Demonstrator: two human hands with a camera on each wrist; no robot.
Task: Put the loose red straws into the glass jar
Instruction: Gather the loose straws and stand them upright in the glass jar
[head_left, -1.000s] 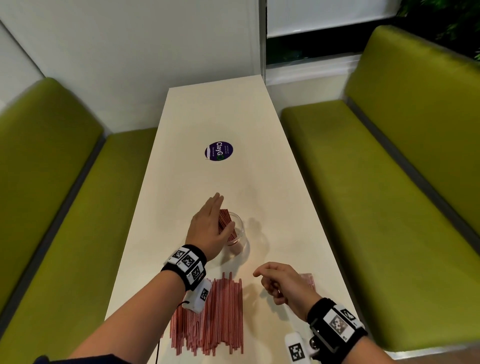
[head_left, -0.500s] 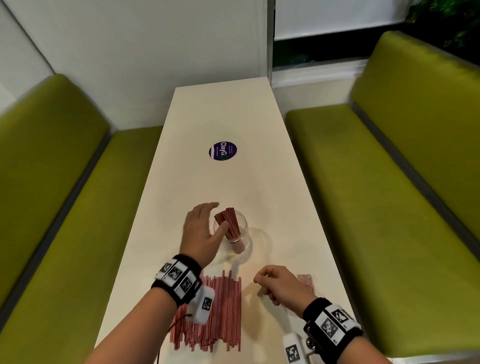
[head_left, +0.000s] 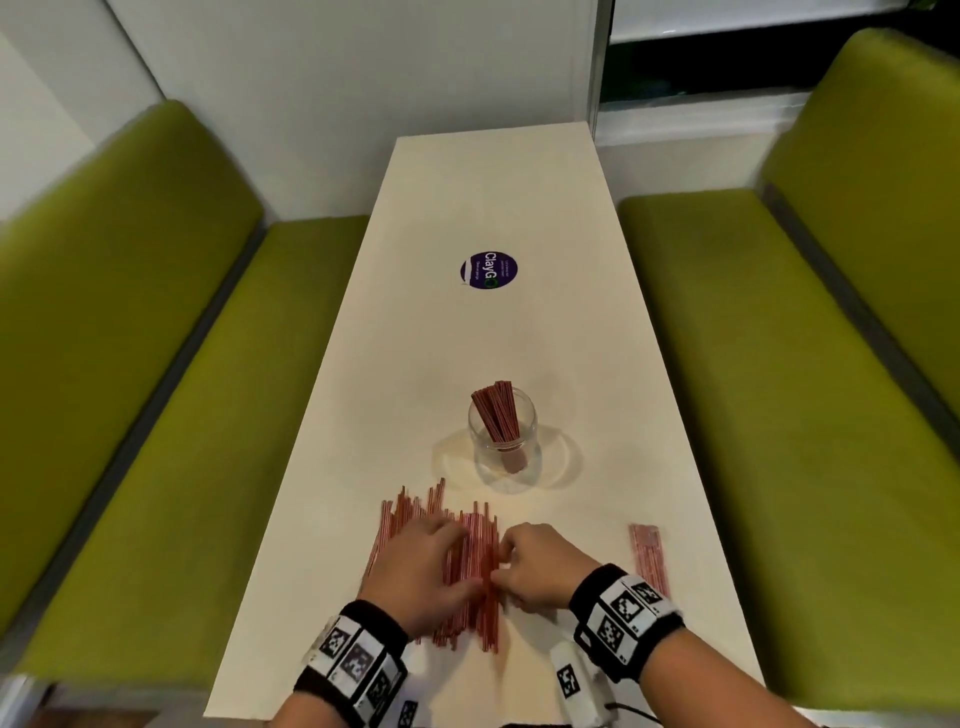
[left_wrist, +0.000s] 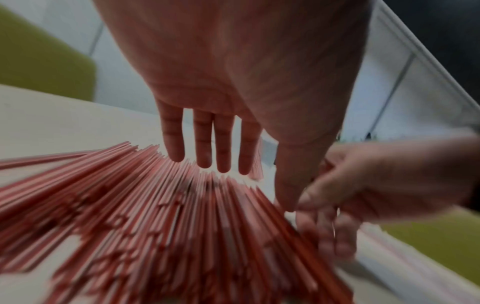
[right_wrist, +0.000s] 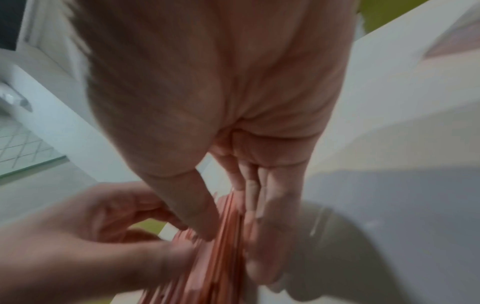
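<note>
A clear glass jar (head_left: 504, 457) stands mid-table with a bundle of red straws (head_left: 496, 415) leaning inside it. Nearer me, the loose red straws (head_left: 415, 514) lie fanned out on the table. My left hand (head_left: 457, 556) lies over the pile, fingers (left_wrist: 223, 144) straight just above the straw ends, thumb down at the pile's right side. My right hand (head_left: 501, 561) is at the right edge of the pile. In the right wrist view its thumb and fingers (right_wrist: 259, 201) pinch a small bunch of straws (right_wrist: 228, 236). Both wrist views are blurred.
The long white table (head_left: 493, 208) carries a round purple sticker (head_left: 488, 270) beyond the jar. A flat pinkish packet (head_left: 647, 558) lies near the right edge. Green benches flank the table on the left (head_left: 156, 415) and right (head_left: 779, 415).
My left hand has come back from the jar to the loose pile. My right hand has moved left onto the pile's right edge and taken hold of some straws.
</note>
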